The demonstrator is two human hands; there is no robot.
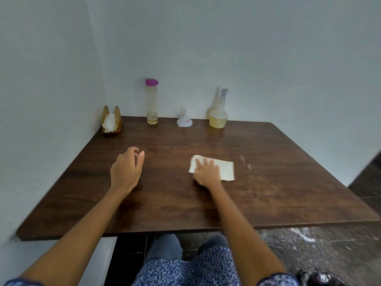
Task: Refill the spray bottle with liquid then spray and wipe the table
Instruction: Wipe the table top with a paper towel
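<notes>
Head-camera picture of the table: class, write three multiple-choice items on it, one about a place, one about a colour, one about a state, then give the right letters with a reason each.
1. Where does the funnel stand?
A. between the tall bottle and the spray bottle
B. beside the napkin holder
C. under the right hand

2. What colour is the tall bottle's cap?
A. green
B. purple
C. white

3. What is the right hand doing?
A. gripping the spray bottle
B. hanging off the table
C. pressing flat on the napkin

Answers: 1 A, it sits between both bottles at the far edge. 2 B, the cap is plainly purple. 3 C, straight fingers lie on the napkin.
</notes>
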